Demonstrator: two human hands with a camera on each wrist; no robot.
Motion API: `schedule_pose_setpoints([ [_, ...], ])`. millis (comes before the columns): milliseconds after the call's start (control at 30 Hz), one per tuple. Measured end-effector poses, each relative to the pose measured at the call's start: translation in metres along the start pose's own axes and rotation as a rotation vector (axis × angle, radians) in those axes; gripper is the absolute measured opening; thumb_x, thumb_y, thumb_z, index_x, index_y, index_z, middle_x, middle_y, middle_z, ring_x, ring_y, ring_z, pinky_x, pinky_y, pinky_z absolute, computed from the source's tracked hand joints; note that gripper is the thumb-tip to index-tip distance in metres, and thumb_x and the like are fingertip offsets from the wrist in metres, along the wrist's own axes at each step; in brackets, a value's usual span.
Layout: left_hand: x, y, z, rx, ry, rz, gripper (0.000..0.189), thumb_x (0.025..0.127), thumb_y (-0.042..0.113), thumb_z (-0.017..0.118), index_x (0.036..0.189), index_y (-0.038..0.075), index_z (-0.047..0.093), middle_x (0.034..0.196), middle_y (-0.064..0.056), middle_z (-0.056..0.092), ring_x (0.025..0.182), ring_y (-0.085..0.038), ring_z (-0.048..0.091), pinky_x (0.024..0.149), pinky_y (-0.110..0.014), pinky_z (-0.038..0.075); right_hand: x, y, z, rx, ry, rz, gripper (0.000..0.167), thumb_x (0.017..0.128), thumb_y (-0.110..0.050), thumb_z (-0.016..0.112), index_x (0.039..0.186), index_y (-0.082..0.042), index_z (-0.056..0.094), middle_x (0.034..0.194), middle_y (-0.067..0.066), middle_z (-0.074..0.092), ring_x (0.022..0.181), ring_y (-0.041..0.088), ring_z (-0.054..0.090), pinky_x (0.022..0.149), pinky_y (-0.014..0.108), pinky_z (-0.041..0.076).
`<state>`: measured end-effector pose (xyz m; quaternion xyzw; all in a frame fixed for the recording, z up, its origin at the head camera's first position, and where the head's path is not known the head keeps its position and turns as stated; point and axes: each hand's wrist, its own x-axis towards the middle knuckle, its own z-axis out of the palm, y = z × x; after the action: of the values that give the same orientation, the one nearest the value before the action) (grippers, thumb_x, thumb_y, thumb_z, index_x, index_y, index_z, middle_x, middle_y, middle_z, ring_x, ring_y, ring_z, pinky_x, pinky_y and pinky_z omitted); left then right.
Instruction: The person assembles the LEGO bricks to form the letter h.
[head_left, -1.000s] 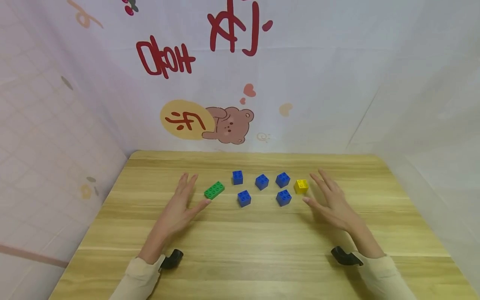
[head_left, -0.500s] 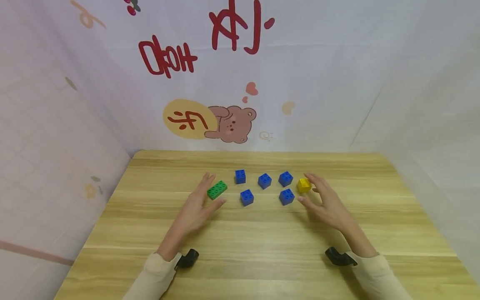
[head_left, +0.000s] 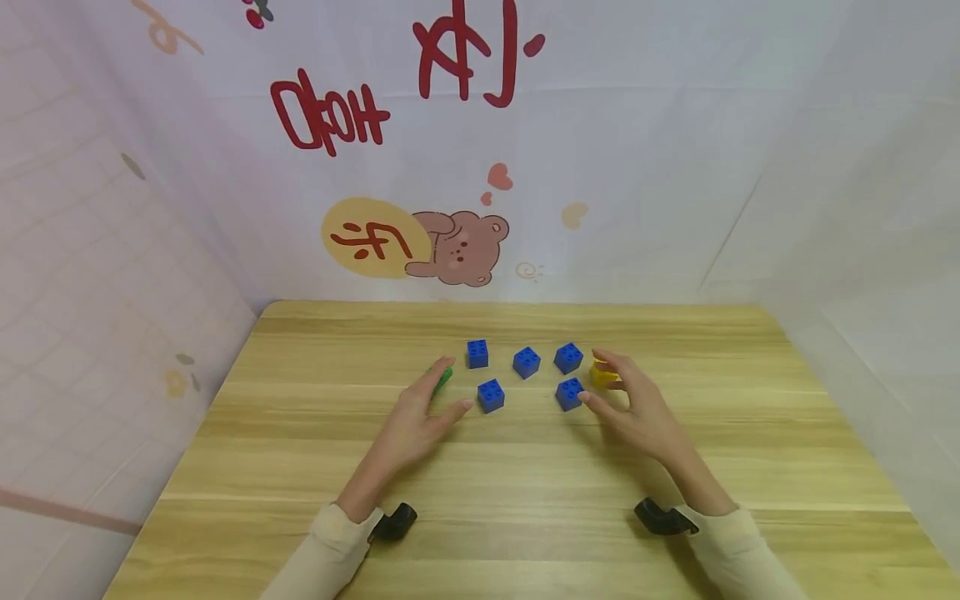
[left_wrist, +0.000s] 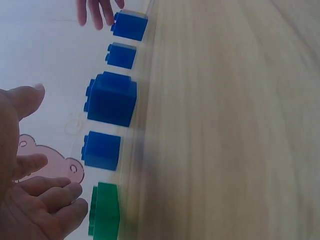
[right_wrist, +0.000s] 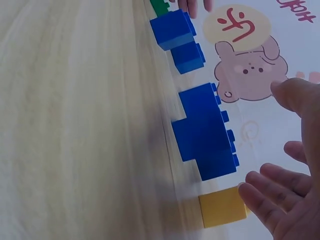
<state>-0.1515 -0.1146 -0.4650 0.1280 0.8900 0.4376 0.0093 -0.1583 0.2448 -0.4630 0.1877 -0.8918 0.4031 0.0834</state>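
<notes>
My left hand (head_left: pixel 408 425) hovers with fingers apart over the green brick (head_left: pixel 444 381), hiding most of it in the head view. Its thumb points toward the nearer left blue brick (head_left: pixel 491 397). On the other side, my right hand (head_left: pixel 645 412) is spread over the yellow brick (head_left: pixel 602 377), partly covering it. The right thumb tip overlaps the edge of the nearer right blue brick (head_left: pixel 567 394). Neither hand grips anything. In the left wrist view the fingers stand beside the green brick (left_wrist: pixel 105 212); in the right wrist view they are close to the yellow brick (right_wrist: pixel 222 207).
More blue bricks stand between the hands: one at back left (head_left: pixel 477 354), a middle brick (head_left: pixel 527 363) and one at back right (head_left: pixel 568 358). The wooden table (head_left: pixel 510 517) ends at a white printed curtain (head_left: pixel 637 167) behind. Black wrist mounts (head_left: pixel 395 522) sit at both cuffs.
Both hands have moved inward toward each other, the left coming over the green brick and the right over the yellow one. The bricks have not visibly moved.
</notes>
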Motion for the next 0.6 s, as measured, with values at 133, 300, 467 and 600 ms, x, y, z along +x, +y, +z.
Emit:
schedule_pose_setpoints([
  [133,0.002,0.003,0.008,-0.013,-0.002,0.009,0.072,0.096,0.042,0.071,0.157,0.019,0.041,0.16,-0.007,0.046,0.15,-0.03,0.04,0.119,-0.054,0.038,0.0,0.0,0.004,0.04,-0.029,0.029,0.068,0.096,-0.024,0.075,0.152,-0.006,0.043,0.149,0.018,0.054,0.128,0.037,0.059,0.099,0.052,0.055],
  [300,0.005,0.009,0.017,-0.071,-0.024,-0.019,0.075,0.095,0.046,0.072,0.158,0.022,0.04,0.157,-0.01,0.05,0.147,-0.029,0.046,0.117,-0.055,0.041,0.002,0.001,0.009,0.081,-0.056,0.057,0.068,0.096,-0.024,0.074,0.153,-0.002,0.042,0.147,0.02,0.055,0.127,0.039,0.06,0.1,0.055,0.055],
  [467,0.009,0.012,0.028,-0.17,-0.033,-0.014,0.074,0.095,0.04,0.074,0.157,0.016,0.041,0.156,-0.012,0.05,0.143,-0.027,0.051,0.116,-0.048,0.044,0.004,0.0,0.014,0.113,-0.075,0.072,0.068,0.096,-0.024,0.075,0.152,-0.001,0.043,0.145,0.02,0.057,0.125,0.04,0.062,0.098,0.054,0.056],
  [600,0.013,0.011,0.036,-0.239,-0.017,-0.011,0.073,0.093,0.029,0.078,0.154,0.009,0.044,0.153,-0.015,0.053,0.142,-0.028,0.052,0.116,-0.044,0.044,0.006,0.001,0.02,0.123,-0.095,0.096,0.067,0.096,-0.025,0.075,0.151,-0.001,0.044,0.143,0.022,0.058,0.121,0.039,0.064,0.099,0.053,0.056],
])
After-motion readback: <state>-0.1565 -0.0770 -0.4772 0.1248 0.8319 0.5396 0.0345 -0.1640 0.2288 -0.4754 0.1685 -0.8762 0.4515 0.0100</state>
